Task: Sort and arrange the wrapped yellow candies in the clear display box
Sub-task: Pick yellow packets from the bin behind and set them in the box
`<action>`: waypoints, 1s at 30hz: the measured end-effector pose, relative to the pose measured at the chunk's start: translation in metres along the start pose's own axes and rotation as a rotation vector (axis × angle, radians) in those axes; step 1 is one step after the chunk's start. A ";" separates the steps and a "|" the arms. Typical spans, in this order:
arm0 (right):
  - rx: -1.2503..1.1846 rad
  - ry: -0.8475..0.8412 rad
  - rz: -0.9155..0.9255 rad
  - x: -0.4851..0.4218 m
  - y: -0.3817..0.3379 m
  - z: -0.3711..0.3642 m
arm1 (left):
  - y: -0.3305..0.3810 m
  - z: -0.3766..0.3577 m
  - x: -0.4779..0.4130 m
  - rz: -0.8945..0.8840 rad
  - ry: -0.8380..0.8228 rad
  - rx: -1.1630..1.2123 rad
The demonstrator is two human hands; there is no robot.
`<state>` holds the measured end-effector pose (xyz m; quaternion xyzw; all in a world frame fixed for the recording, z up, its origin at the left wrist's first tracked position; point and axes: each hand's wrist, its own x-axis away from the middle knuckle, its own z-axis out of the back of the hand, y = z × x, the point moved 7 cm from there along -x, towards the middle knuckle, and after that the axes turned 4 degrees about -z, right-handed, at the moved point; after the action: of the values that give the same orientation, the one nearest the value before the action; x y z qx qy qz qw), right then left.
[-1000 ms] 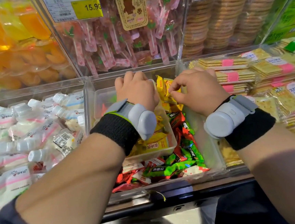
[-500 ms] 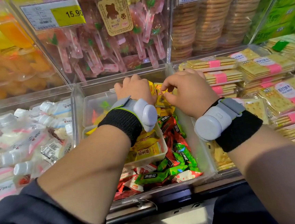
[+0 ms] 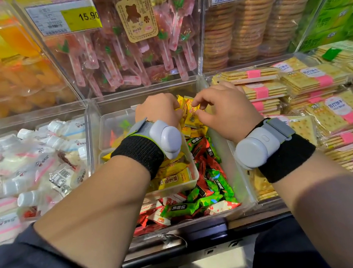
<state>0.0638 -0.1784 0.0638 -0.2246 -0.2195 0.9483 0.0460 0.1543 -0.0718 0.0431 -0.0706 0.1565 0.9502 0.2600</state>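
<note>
Between left hand (image 3: 158, 109) and right hand (image 3: 227, 110) sit pinched yellow candies (image 3: 191, 116).

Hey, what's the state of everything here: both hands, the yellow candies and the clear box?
Left hand: grips a bunch of upright yellow wrapped candies.
Right hand: pinches the front candy of that bunch.
Clear plastic display box: open-topped, partly filled with yellow candies, sitting on loose red and green wrapped candies.

The yellow candies (image 3: 191, 115) carry red print; the other wrapped sweets (image 3: 212, 179) are green, red and white; the pale cracker packs (image 3: 274, 90) wear pink bands.
</note>
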 end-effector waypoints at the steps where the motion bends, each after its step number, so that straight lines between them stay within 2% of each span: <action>1: 0.001 -0.001 -0.001 0.001 0.000 0.000 | -0.001 0.003 0.002 -0.008 0.018 0.042; 5: 0.022 -0.004 0.003 0.004 -0.001 0.002 | -0.003 0.016 0.013 -0.014 0.118 0.187; 10: 0.033 -0.022 -0.009 0.008 -0.003 0.002 | -0.002 0.029 0.029 -0.035 0.172 0.221; 21: -0.043 -0.014 0.008 0.017 -0.017 0.005 | -0.007 0.047 0.063 -0.066 0.127 0.311; 30: -0.007 -0.068 0.050 0.025 -0.031 -0.010 | -0.031 0.046 0.081 -0.062 0.065 0.383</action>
<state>0.0459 -0.1419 0.0593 -0.1978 -0.2185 0.9555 0.0140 0.0982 0.0071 0.0606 -0.0555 0.3405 0.8918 0.2927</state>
